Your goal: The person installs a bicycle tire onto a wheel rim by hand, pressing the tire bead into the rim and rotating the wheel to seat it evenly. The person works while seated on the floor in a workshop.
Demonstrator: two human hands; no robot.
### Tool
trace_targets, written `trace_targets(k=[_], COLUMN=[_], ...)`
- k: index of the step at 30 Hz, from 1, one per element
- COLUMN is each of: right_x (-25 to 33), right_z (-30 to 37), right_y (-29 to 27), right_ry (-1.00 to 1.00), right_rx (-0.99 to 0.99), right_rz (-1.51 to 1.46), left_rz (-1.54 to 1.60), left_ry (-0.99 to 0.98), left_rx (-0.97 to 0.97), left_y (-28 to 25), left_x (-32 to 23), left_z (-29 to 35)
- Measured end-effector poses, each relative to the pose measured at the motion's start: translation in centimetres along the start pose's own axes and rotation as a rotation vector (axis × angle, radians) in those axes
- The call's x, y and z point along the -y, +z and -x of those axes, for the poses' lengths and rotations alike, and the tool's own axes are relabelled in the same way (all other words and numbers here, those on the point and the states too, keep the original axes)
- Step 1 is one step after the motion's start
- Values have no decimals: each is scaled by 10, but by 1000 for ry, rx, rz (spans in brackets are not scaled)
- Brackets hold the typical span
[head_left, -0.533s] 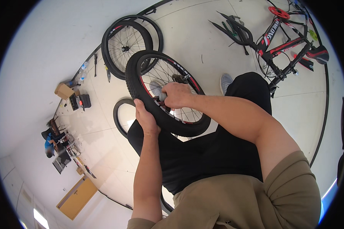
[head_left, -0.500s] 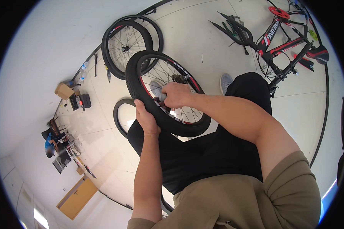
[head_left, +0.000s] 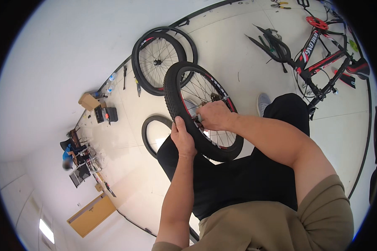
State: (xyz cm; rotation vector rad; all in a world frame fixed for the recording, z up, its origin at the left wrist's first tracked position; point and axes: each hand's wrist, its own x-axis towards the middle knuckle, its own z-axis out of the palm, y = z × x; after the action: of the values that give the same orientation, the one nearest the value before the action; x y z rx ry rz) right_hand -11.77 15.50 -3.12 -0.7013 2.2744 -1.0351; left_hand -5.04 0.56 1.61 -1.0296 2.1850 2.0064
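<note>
A bicycle wheel (head_left: 172,93) with a knobby black tyre and a red-marked black rim leans, tilted, against my legs. My left hand (head_left: 183,139) grips the tyre on its near left side, with the thumb lying over the tread. Among the spokes, my right hand (head_left: 215,116) is closed against the inner edge of the rim. A small dark part shows by its fingertips, too hidden to name. The sprockets (head_left: 215,97) at the hub sit just beyond that hand.
Another spoked wheel (head_left: 143,74) lies beyond, with a loose tyre partly under it. A further tyre (head_left: 145,133) rests left of my knee. At right lies a black and red bicycle frame (head_left: 318,67). A cardboard box (head_left: 88,101), a toolbox (head_left: 110,114) and a seated person (head_left: 67,157) are at left.
The view has shifted, so the whole scene sits farther right and slightly lower. Both hands keep their places on the wheel, with the right hand still at the rim.
</note>
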Motion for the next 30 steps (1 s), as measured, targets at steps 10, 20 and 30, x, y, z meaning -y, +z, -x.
trace_targets(k=[10, 20, 30], right_x=[2, -4, 2], right_z=[-11, -20, -8], right_y=[2, -3, -11], right_ry=[177, 206, 15], right_rx=[-159, -108, 10], right_rz=[-266, -303, -147], left_rz=[-20, -47, 92], left_ry=[162, 178, -3], left_rx=[-39, -42, 97], left_y=[11, 8, -11], left_x=[15, 32, 24], left_z=[3, 5, 33])
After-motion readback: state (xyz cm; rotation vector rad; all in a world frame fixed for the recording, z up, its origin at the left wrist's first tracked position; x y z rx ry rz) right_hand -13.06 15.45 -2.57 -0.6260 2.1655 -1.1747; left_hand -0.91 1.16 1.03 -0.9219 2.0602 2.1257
